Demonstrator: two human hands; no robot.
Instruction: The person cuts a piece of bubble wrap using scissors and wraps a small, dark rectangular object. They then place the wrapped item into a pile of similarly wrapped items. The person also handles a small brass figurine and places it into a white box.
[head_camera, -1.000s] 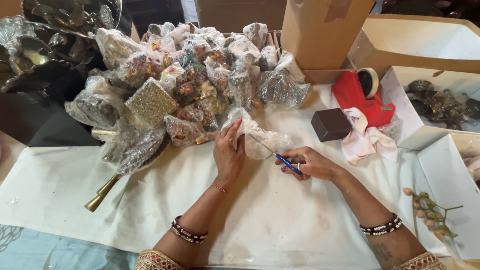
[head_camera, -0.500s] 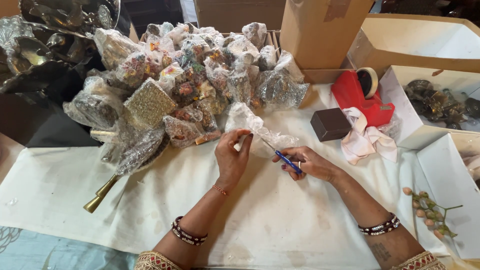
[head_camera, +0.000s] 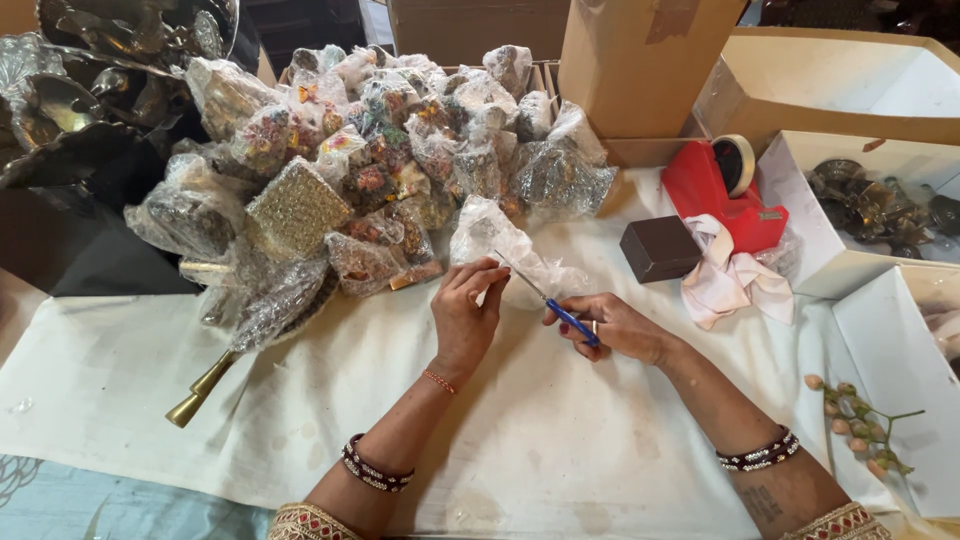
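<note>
On a cloth-covered worktop (head_camera: 150, 420), the left hand (head_camera: 465, 310) pinches a clear plastic wrapper (head_camera: 500, 245) just in front of a heap of wrapped ornaments (head_camera: 380, 170); right of it, the right hand (head_camera: 615, 325) grips blue-handled scissors (head_camera: 555, 305), blades touching the wrapper.

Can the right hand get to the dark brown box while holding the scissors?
Probably yes: the dark brown box sits just beyond the right hand on bare white cloth, nothing between, though the scissors occupy its fingers.
</note>
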